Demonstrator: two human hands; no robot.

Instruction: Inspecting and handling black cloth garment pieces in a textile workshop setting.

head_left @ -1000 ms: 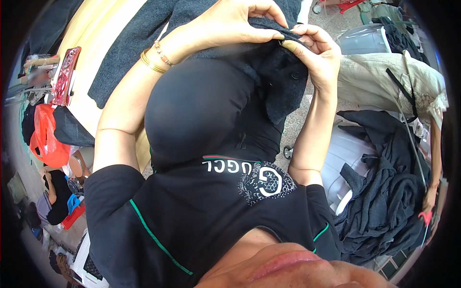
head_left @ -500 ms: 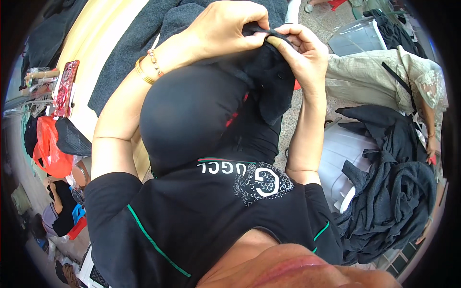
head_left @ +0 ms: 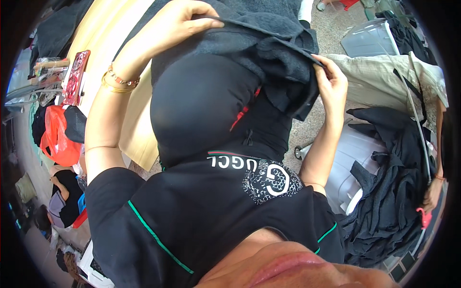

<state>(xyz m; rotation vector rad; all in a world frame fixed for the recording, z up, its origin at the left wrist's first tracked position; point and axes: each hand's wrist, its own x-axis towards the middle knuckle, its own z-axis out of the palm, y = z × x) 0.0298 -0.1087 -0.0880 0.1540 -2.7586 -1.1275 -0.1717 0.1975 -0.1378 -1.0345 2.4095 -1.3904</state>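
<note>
A dark grey fabric garment hangs over my lap and the table edge, with its hem spread between my hands. My left hand, wearing bracelets at the wrist, pinches that hem at the upper middle between thumb and fingers. Farther right and a little nearer, my right hand grips the other end of the same edge. Below the raised edge the cloth falls in loose folds. Whether the garment is a sweater or trousers cannot be told.
A pale wooden table lies to the left, with a red ornate case on it. An orange-red plastic bag is beyond. On the right, a grey bin overflows with dark cloth; a person in beige trousers stands nearby.
My hands were close together, pinching the cloth at one spot. They have moved apart, left hand leftward and right hand right and nearer, spreading the edge between them.
</note>
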